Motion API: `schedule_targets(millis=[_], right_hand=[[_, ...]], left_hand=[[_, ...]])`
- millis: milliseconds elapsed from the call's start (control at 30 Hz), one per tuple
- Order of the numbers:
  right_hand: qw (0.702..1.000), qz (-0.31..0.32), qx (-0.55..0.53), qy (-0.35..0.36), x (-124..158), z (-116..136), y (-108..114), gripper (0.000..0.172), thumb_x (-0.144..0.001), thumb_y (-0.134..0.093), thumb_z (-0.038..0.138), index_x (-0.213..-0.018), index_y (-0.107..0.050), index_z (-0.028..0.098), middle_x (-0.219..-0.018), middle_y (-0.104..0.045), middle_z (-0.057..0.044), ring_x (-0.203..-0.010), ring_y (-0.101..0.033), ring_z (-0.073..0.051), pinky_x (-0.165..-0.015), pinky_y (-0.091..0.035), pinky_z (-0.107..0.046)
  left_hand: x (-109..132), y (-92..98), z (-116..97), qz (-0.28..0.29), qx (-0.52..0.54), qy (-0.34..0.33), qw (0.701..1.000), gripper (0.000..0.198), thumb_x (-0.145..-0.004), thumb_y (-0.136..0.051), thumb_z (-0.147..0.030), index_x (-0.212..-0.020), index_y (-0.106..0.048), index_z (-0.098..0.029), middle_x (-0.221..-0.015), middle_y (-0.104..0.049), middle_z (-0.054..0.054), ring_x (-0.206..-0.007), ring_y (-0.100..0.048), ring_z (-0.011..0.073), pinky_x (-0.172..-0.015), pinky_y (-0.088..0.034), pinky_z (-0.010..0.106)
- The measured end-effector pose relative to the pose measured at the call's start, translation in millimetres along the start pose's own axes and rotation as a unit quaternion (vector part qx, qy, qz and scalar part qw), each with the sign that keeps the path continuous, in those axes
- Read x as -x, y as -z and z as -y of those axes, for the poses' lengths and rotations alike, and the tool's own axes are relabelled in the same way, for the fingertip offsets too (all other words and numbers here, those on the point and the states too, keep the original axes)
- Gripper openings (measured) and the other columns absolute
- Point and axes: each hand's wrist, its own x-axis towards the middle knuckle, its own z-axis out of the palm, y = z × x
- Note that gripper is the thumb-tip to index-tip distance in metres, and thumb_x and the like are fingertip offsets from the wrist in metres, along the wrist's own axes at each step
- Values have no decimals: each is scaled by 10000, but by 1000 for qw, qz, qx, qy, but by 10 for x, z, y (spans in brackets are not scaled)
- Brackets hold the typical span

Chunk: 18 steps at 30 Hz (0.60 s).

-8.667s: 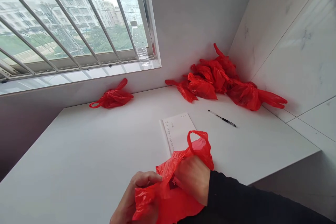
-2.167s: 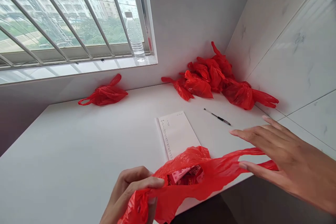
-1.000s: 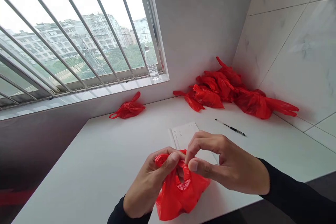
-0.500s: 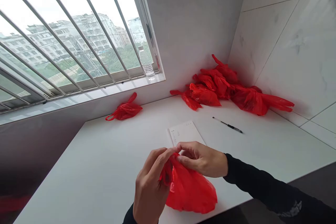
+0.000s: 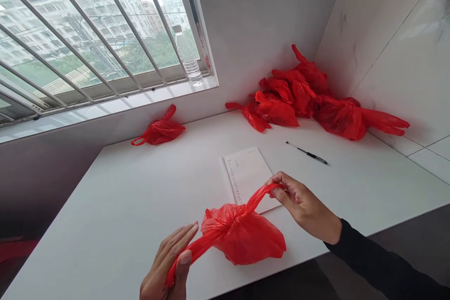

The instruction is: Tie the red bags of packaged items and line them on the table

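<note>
Head view: our left hand (image 5: pixel 165 262) and right hand (image 5: pixel 305 205) are gripping the near bag (image 5: pixel 256 241) by its handles (image 5: pixel 258 198); the knot (image 5: pixel 235 219) is looking formed, perhaps not tight.

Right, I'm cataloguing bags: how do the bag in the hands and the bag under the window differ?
The left hand and right hand hold the near bag, ends stretched; the window bag lies untouched. The near bag is at the front of the table; the window bag at the back. Both are red.
</note>
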Motion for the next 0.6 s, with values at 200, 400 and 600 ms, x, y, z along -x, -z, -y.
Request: schedule_targets(millis=[200,400,600], right_hand=[[951,-15,-307,-45,12,9,-575,296,-996,-449,569,-984,-497,277,-1092,-667,-57,-1067,-610,-239,-982,-452,-442],[922,-72,-377,-57,-41,-165,-700,319,-1022,-434,512,-827,-435,259,-635,-465,58,-613,-497,-143,-724,-487,-310],[987,-79,42,134,160,-394,-833,145,-1058,-356,290,-1139,-476,273,-1263,-628,-70,-1259,-548,-227,-1080,-432,-423]], left_hand=[[-119,-541,-160,70,-6,-71,995,568,-1020,-449,-276,-1570,-315,-325,-1613,-408,30,-1511,-305,263,-1169,-397,480],[-39,-614,144,47,-121,-170,977,561,-1006,-395,-115,-1546,-375,-264,-1538,-521,7,-1486,-358,201,-1246,-257,412],[-27,-681,44,36,-178,-197,964,599,-977,-412,-95,-1565,-324,-161,-1648,-327,98,-1528,-239,321,-1230,-241,507]])
